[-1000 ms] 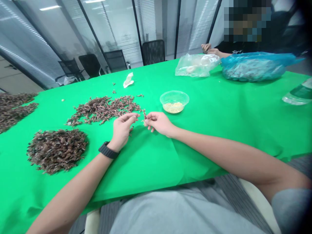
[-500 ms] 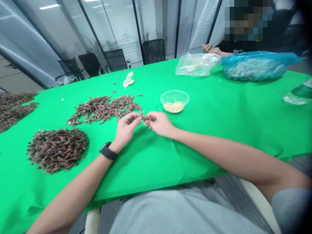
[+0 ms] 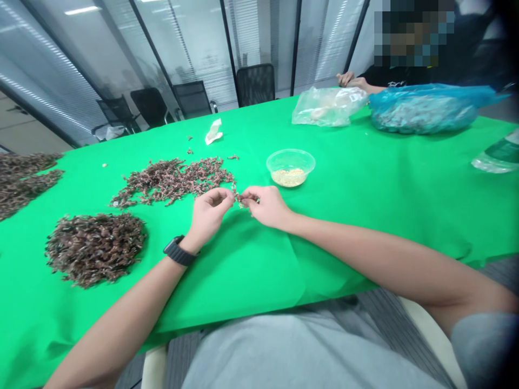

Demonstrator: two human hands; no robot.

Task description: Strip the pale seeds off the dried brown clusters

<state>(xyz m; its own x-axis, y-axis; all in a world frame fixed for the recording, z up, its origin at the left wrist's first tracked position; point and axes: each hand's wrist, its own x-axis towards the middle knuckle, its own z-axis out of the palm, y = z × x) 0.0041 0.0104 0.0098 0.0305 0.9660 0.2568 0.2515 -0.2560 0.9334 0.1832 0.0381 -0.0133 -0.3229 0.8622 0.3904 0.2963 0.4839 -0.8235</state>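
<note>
A small, dried, reddish-brown shrivelled piece (image 3: pixel 238 198) with pale bits at its lower end is between my hands. My left hand (image 3: pixel 211 213), with a dark watch on its wrist, pinches its left side. Thumb and fingers of my right hand (image 3: pixel 265 208) close on it from the other side. Just behind my hands spreads a loose pile of similar brown pieces (image 3: pixel 174 181). A denser brown heap (image 3: pixel 95 248) lies to the left of my left forearm. Beyond my right hand stands a clear plastic bowl (image 3: pixel 291 159) with pale yellowish crumbs (image 3: pixel 288 178) at the bottom.
More brown pieces (image 3: pixel 28 181) lie at the far left of the green-covered table (image 3: pixel 348 189). A crumpled white tissue (image 3: pixel 213 132), a clear bag (image 3: pixel 328 107), a full blue bag (image 3: pixel 424 111) and a bottle (image 3: pixel 498 154) lie further off. Another person's hands (image 3: pixel 352 81) rest behind the bags.
My left fingertips have shifted slightly left, so the gap between my two hands is a little wider. The dried piece stays between them; everything else looks unchanged.
</note>
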